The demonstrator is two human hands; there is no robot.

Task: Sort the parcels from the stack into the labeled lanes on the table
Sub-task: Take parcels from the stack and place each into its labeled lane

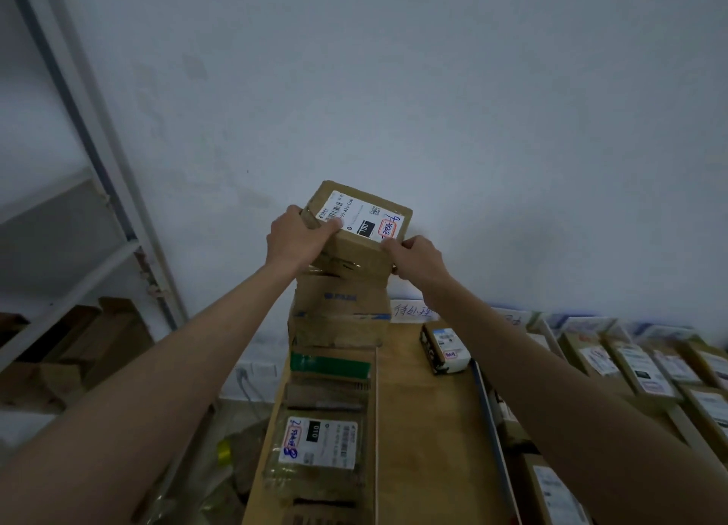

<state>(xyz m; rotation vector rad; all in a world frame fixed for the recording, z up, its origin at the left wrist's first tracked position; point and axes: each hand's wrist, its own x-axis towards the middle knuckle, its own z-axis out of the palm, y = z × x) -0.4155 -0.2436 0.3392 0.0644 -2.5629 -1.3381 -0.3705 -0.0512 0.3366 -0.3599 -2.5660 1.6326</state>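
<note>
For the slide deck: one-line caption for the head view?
Both hands, left hand and right hand, grip the top box of the stack by the table.

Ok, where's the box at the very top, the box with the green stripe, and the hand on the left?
top box (362,217): head view, on its white label.
green-striped box (330,363): head view, on the green tape.
left hand (293,238): head view, on the back of the hand.

I see a brown cardboard parcel (360,225), white shipping label up, tilted atop the parcel stack (338,311) at the bench's far left corner. More labeled parcels (638,367) lie along the right edge.
</note>
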